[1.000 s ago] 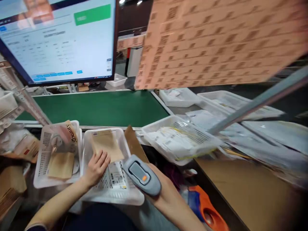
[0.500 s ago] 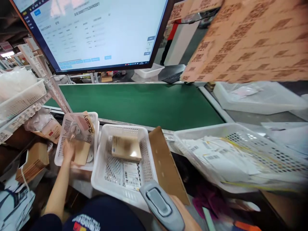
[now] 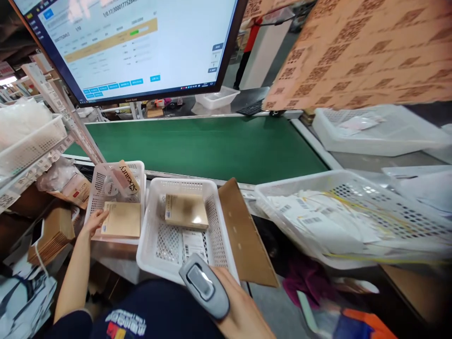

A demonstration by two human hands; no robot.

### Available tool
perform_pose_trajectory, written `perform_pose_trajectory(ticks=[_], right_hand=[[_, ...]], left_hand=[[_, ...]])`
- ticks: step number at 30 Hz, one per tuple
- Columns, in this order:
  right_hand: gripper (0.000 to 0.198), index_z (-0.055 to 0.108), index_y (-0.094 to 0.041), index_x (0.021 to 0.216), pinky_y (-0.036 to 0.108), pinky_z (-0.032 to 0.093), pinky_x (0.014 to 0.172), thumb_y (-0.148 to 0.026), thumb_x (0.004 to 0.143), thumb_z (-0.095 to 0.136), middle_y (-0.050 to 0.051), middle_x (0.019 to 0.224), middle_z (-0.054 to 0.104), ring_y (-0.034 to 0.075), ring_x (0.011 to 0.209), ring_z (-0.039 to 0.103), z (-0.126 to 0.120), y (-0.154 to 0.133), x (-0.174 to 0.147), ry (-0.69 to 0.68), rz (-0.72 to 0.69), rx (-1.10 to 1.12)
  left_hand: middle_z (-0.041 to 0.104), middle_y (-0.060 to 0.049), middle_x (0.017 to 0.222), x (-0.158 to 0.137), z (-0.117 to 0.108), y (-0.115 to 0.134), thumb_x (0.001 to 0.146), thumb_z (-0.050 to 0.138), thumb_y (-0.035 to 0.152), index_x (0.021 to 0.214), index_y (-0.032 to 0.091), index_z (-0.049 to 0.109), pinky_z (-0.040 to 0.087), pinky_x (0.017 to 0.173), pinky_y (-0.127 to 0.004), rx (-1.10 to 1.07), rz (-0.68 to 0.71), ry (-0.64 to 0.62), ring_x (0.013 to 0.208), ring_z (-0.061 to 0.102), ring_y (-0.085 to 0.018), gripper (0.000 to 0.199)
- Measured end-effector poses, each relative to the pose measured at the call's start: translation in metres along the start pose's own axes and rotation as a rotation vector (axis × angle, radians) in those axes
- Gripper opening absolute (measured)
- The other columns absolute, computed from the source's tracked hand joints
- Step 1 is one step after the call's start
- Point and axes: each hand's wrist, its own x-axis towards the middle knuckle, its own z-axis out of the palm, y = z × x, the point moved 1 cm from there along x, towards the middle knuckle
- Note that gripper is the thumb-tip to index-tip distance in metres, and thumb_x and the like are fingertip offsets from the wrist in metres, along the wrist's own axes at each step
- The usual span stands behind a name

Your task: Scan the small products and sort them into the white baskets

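Left hand [image 3: 94, 220] reaching into the left basket [image 3: 94, 188], fingers curled onto the left edge of a tan box [image 3: 122, 219] lying flat at the basket's near end. Box nearly spanning the basket's width, right edge close to the right wall. Behind it, a "beauty" packet [image 3: 127, 176] leaning tilted against the far wall.

Right hand [image 3: 235, 306] closed around a grey scanner [image 3: 204, 285], head pointing up and left, hovering over the near rim of the middle basket [image 3: 221, 226]. Inside that basket, a second box [image 3: 186, 211] toward the far end and a label sheet [image 3: 194, 244] flat on the mesh floor nearer; bare mesh to the left of the sheet.

Left and middle baskets side by side, walls almost touching. Brown cardboard [image 3: 243, 240] leaning against the middle basket's right wall, slanting down to the right. Beyond it, a wide basket [image 3: 353, 183] tilted, full of paper labels, its near rim overhanging the counter edge.

Green belt [image 3: 205, 146] running across behind all baskets, bare along its whole visible length, metal rail between it and the basket rims. Monitor [image 3: 141, 42] hanging above the belt's far side. Printed cardboard [image 3: 360, 52] overhead at upper right. More baskets on a rack [image 3: 31, 141] at far left, folded cartons [image 3: 52, 230] below.
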Motion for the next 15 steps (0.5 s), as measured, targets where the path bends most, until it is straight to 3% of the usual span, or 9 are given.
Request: perform_pose_trajectory(ticks=[2,4,7,9,12,15], right_hand=[[0.062,0.062,-0.021,0.146,0.040,0.061,0.100,-0.014,0.085,0.057,0.015,0.133,0.066,0.030,0.120,0.073,0.004,-0.008,0.003,-0.010,-0.002,-0.009],[0.065,0.063,-0.022,0.145,0.041,0.062,0.098,-0.011,0.082,0.055,0.014,0.128,0.066,0.029,0.116,0.073,0.008,-0.020,0.006,-0.039,-0.002,-0.025],[0.062,0.063,-0.023,0.144,0.040,0.061,0.094,-0.010,0.084,0.055,0.013,0.125,0.065,0.028,0.111,0.073,0.008,-0.041,0.011,-0.080,-0.035,-0.044],[0.061,0.064,-0.023,0.144,0.040,0.061,0.092,-0.011,0.085,0.058,0.012,0.124,0.064,0.028,0.108,0.072,0.006,-0.054,0.014,-0.076,-0.067,-0.043],[0.062,0.064,-0.022,0.147,0.038,0.061,0.088,-0.013,0.085,0.059,0.011,0.119,0.064,0.026,0.101,0.073,0.004,-0.065,0.016,-0.055,-0.107,-0.025],[0.066,0.064,-0.021,0.150,0.039,0.063,0.089,-0.015,0.084,0.060,0.013,0.121,0.068,0.029,0.105,0.076,0.004,-0.064,0.011,-0.011,-0.147,-0.038]], left_hand=[[0.041,0.005,0.059,-0.008,-0.002,0.006,0.052,0.073,0.079,0.064,0.027,0.042,0.034,0.057,-0.027,-0.016,-0.023,0.001,0.061,0.040,-0.014,0.062],[0.040,0.004,0.062,-0.021,-0.008,0.018,0.056,0.072,0.076,0.062,0.027,0.039,0.034,0.060,-0.027,-0.008,0.029,0.086,0.064,0.040,-0.014,0.060],[0.048,0.001,0.072,-0.054,-0.015,0.051,0.067,0.075,0.069,0.062,0.026,0.041,0.043,0.068,-0.030,0.089,0.352,0.381,0.072,0.047,-0.017,0.055],[0.056,-0.002,0.083,-0.082,-0.007,0.077,0.075,0.079,0.064,0.064,0.026,0.042,0.050,0.074,-0.033,0.157,0.613,0.548,0.081,0.056,-0.020,0.054],[0.062,-0.004,0.092,-0.116,0.029,0.102,0.079,0.084,0.059,0.073,0.026,0.048,0.055,0.076,-0.035,0.145,0.803,0.552,0.088,0.062,-0.022,0.050],[0.065,-0.004,0.095,-0.135,0.085,0.099,0.081,0.086,0.058,0.096,0.025,0.057,0.059,0.076,-0.036,0.029,0.759,0.396,0.083,0.065,-0.022,0.047]])
